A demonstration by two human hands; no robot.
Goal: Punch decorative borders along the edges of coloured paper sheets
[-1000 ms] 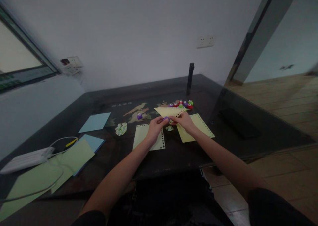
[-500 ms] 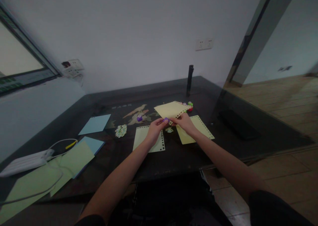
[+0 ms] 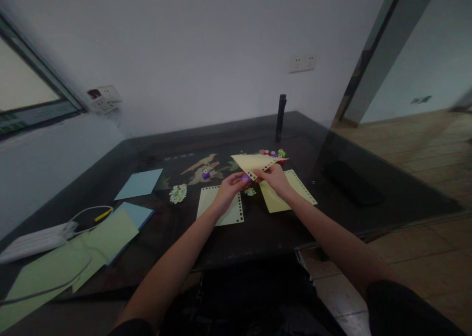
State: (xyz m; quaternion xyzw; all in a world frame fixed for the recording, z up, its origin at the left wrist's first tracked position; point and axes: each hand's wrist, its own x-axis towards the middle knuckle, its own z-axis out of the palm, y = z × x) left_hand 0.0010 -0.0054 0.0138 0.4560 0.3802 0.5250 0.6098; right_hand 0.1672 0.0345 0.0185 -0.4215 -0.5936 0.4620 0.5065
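My left hand (image 3: 226, 191) grips a small purple paper punch (image 3: 245, 178) over the middle of the dark table (image 3: 258, 228). My right hand (image 3: 275, 178) pinches a pale yellow sheet (image 3: 254, 162) with a punched edge and holds it raised, its edge at the punch. Below the hands lie two more sheets with punched borders, a light green one (image 3: 212, 203) and a yellow one (image 3: 298, 188). Small paper cut-outs (image 3: 250, 192) lie between them.
Several coloured punches (image 3: 275, 154) sit behind the raised sheet, another purple punch (image 3: 205, 174) to the left. A heap of cut-outs (image 3: 178, 193), blue sheets (image 3: 139, 183), green sheets (image 3: 106, 235), a white power strip (image 3: 33, 240) with cables lie left. A black post (image 3: 280, 110) stands at the back.
The raised yellow sheet tilted flatter half a second ago and is now angled edge-on again. Both hands stay at the same spot.
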